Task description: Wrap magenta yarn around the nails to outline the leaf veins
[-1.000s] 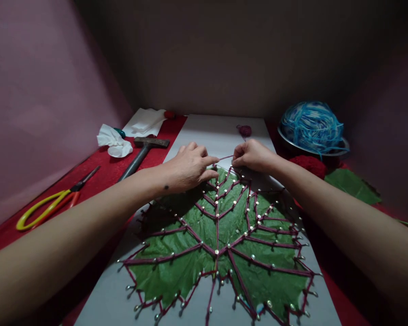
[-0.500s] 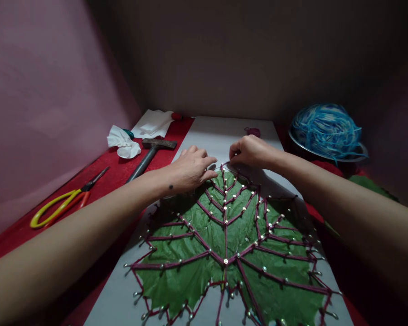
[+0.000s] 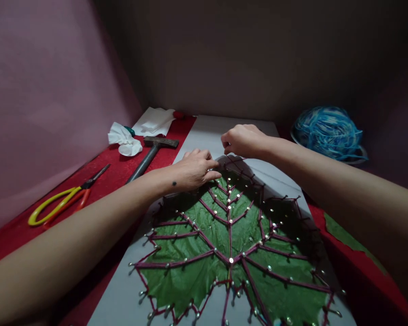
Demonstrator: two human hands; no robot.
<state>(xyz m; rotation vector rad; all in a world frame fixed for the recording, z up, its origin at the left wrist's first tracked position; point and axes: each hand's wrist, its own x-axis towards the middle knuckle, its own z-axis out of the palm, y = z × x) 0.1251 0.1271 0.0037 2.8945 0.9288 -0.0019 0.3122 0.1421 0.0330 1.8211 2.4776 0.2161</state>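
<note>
A large green leaf (image 3: 240, 235) lies on a white board (image 3: 117, 276), with several nails along its veins and outline. Dark purple yarn (image 3: 190, 261) runs from nail to nail. My left hand (image 3: 195, 171) rests at the leaf's upper left edge, thumb and forefinger apart, near the tip. Just beyond the tip, my right hand (image 3: 243, 140) is raised over the board with its fingers pinched on the purple yarn. A strand slants down from those fingers towards the tip nails. The fingertips themselves are partly hidden.
Left, on red cloth, lie scissors (image 3: 63, 201) with yellow and orange handles, a hammer (image 3: 149, 156), crumpled white tissue (image 3: 124, 139) and white paper (image 3: 153, 121). Blue yarn (image 3: 328, 133) fills a metal bowl at the back right. Another green leaf (image 3: 350, 240) lies right of the board.
My right hand has moved up and slightly left, away from the leaf tip, drawing the yarn with it. My left hand stays almost in place. The view has shifted slightly.
</note>
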